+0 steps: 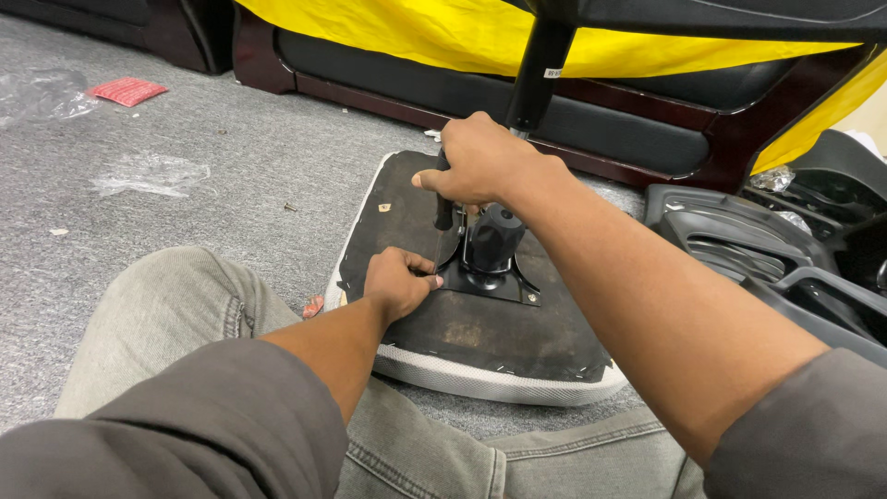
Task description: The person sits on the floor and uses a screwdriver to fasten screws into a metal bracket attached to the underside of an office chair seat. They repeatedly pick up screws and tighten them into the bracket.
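Observation:
An upturned chair seat (480, 333) lies on the carpet in front of my knees, its black fabric underside stapled to a white mesh edge. A black metal mounting plate (494, 282) with a round hub sits on it. My right hand (480, 166) is closed around a dark tool handle (443, 214) standing upright over the plate's left edge. My left hand (399, 282) pinches something small at that same edge; what it holds is hidden by the fingers.
A black post (540, 69) rises behind the seat. Dark wooden furniture draped in yellow cloth (407, 28) runs along the back. Black plastic chair parts (767, 249) lie at right. Plastic wrap (148, 174), a red packet (127, 91) and a small screw (290, 207) lie on the grey carpet.

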